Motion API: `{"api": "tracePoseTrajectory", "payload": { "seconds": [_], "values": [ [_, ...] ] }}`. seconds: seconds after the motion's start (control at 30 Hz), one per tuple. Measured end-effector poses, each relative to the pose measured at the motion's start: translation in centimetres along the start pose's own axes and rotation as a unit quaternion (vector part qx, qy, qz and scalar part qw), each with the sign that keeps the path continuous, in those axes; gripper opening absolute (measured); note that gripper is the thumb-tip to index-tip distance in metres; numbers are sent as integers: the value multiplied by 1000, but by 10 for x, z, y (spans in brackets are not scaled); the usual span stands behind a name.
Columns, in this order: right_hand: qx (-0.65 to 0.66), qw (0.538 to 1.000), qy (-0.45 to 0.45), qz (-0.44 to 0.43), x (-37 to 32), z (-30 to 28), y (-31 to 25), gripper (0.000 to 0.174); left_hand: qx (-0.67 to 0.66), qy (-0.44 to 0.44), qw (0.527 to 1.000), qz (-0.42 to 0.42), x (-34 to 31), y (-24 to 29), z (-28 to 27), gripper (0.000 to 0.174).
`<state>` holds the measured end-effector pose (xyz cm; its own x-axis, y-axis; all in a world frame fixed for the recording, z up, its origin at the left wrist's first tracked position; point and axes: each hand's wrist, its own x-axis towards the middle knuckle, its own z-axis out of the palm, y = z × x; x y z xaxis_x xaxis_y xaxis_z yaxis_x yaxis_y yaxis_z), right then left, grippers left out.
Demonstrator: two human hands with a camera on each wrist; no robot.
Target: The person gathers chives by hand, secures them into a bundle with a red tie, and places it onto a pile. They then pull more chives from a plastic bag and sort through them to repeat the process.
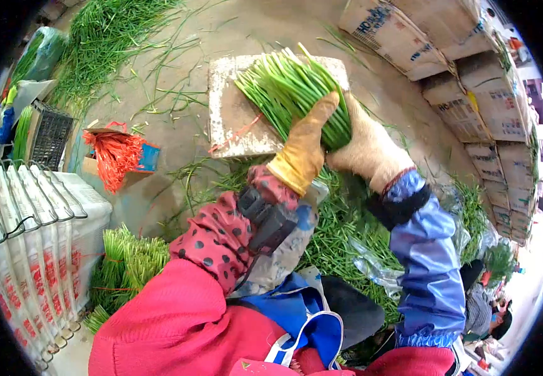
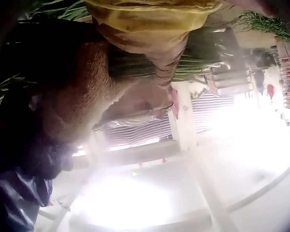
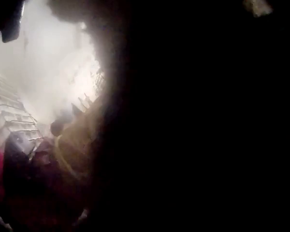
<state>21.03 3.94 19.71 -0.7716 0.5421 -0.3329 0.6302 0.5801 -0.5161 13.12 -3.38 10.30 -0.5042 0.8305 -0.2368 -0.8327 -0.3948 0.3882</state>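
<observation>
A thick bunch of chives (image 1: 290, 81), long green stalks with paler tips, is gripped between both hands over a worn whitish board (image 1: 222, 97). My left hand (image 1: 304, 145), in a yellow-brown work glove, wraps its thumb side over the near part of the stalks. On the other side, my right hand (image 1: 369, 145) holds the bunch in a pale knit glove, its fingers mostly hidden behind the stalks. A red tie strand (image 1: 246, 130) lies on the board. In the left wrist view the yellow glove (image 2: 150, 29) curls over the stalks (image 2: 195, 63); the right wrist view is mostly dark.
Red tie strands (image 1: 116, 156) hang in a bundle from a box at left. Tied chives (image 1: 124, 260) stand beside white foam crates (image 1: 46, 250). Loose greens (image 1: 105, 37) lie on the floor, and more (image 1: 334, 244) lie before me. Cardboard cartons (image 1: 459, 100) are stacked at right.
</observation>
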Motion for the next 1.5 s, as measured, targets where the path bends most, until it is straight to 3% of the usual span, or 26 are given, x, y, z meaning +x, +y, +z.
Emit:
{"api": "tracePoseTrajectory", "payload": {
  "seconds": [0.13, 0.27, 0.3, 0.4, 0.43, 0.47, 0.5, 0.53, 0.57, 0.6, 0.67, 0.73, 0.9, 0.93, 1.0, 1.07, 1.1, 1.13, 1.17, 1.2, 1.23, 1.27, 1.3, 1.37, 1.43, 1.5],
  "values": [
    [-25, 998, 10, -63, 72, 7, 17, 103, 2, 58, 998, 18, 49, 12, -15, 43],
    [-30, 997, 0, -73, 138, 52, 58, 99, 246, 47, 968, -34, 85, 9, -71, 50],
    [3, 999, -34, 37, 144, 61, 49, 100, 289, 44, 955, -45, 80, 6, -81, 55],
    [-57, 995, 77, 7, 161, 107, 69, 99, 409, 68, 906, -81, 56, 8, -95, 69],
    [-78, 985, 148, -32, 167, 125, 79, 97, 456, 70, 887, 3, 37, 3, -98, 67],
    [-71, 990, 122, -28, 162, 122, 76, 91, 497, 70, 861, 85, 20, -1, -100, 66],
    [-58, 992, 109, -24, 160, 114, 71, 86, 560, 2, 819, 125, 12, 8, -98, 59],
    [-47, 994, 99, -15, 158, 106, 69, 80, 641, -60, 739, 198, 17, 13, -100, 48],
    [-22, 996, 82, -15, 161, 101, 72, 91, 687, -87, 676, 254, 27, 18, -95, 44],
    [-15, 998, 55, -1, 170, 102, 80, 88, 721, -120, 609, 309, 40, 24, -86, 41],
    [62, 996, 39, -48, 188, 110, 106, 65, 809, -174, 429, 363, 69, 34, -81, 46],
    [39, 997, 56, -19, 190, 126, 112, 53, 821, -174, 410, 356, 110, 34, -103, 50],
    [-92, 981, 170, 20, 230, 177, 96, 30, 802, -251, 478, 254, 207, 32, -187, 59],
    [-113, 977, 181, 3, 235, 186, 97, 40, 804, -233, 489, 247, 202, 29, -183, 62],
    [-25, 990, 134, -39, 202, 156, 105, 43, 829, -228, 445, 250, 205, 29, -186, 61],
    [-103, 982, 152, -43, 159, 139, 120, 58, 895, -204, 296, 264, 198, 22, -178, 59],
    [-142, 953, 263, -53, 136, 146, 136, 72, 921, -195, 151, 301, 205, 24, -189, 56],
    [-154, 966, 200, -60, 90, 120, 147, 82, 925, -181, 134, 307, 197, 18, -177, 53],
    [-136, 976, 158, -70, 40, 91, 156, 63, 932, -176, 127, 290, 196, 15, -175, 53],
    [-117, 970, 189, -97, 0, 81, 176, 58, 939, -168, 121, 276, 200, 14, -176, 53],
    [-114, 980, 145, -71, -43, 68, 193, 65, 944, -161, 112, 266, 207, 13, -178, 53],
    [-69, 983, 162, -53, -90, 65, 218, 64, 939, -172, 158, 253, 210, 14, -176, 52],
    [-16, 986, 168, -11, -135, 68, 247, 63, 938, -179, 165, 248, 204, 15, -167, 51],
    [21, 974, 125, 187, -226, 65, 285, 61, 934, -195, 159, 251, 200, 20, -162, 49],
    [-10, 929, 135, 344, -301, 81, 343, 57, 951, -167, 100, 238, 197, 19, -155, 49],
    [10, 884, 207, 419, -357, 90, 394, 49, 957, -146, 45, 248, 199, 23, -160, 51]
  ]
}}
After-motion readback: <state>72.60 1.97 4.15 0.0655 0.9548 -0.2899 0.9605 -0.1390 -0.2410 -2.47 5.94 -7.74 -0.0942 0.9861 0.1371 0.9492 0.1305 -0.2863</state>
